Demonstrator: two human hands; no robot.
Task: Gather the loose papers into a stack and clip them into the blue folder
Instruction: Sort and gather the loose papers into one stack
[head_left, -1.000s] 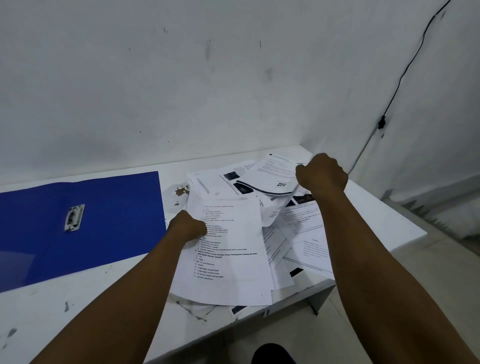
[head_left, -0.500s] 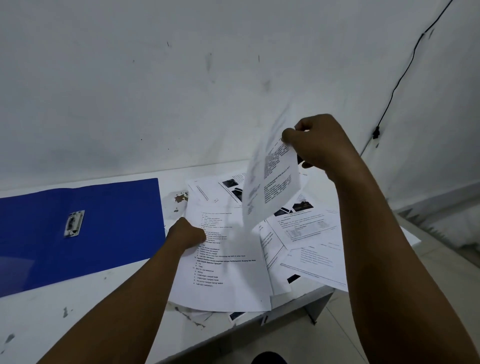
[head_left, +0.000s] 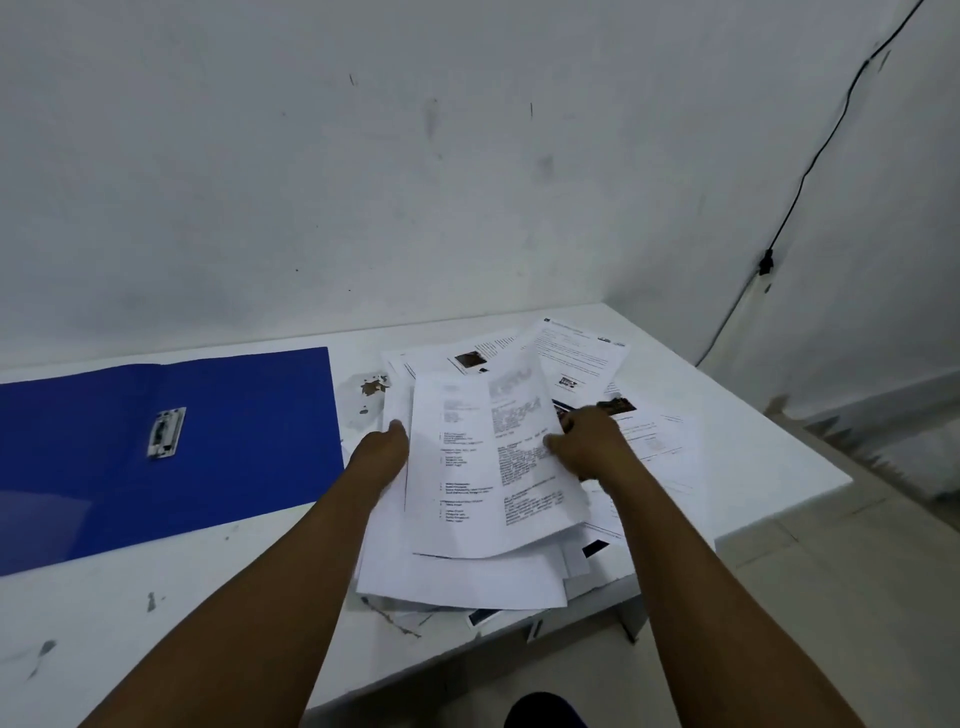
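Observation:
An open blue folder (head_left: 249, 447) lies flat on the white table (head_left: 218, 613) at the left, its metal clip (head_left: 166, 432) showing. To its right is a messy pile of printed papers (head_left: 457, 582). My left hand (head_left: 382, 454) holds the pile's left edge, its fingers hidden under the sheets. My right hand (head_left: 587, 444) pinches the right edge of the top sheet (head_left: 483, 467), which lies over the pile. More loose sheets (head_left: 587, 348) are spread behind and to the right.
The table stands in a corner against a grey wall, with chipped paint (head_left: 371, 387) near the folder. Several papers overhang the table's front edge. A black cable (head_left: 810, 166) runs down the right wall. Floor tiles (head_left: 831, 597) lie to the right.
My right hand lifted a sheet from the far side of the pile, swung it up, then brought it down onto the stack beside my left hand.

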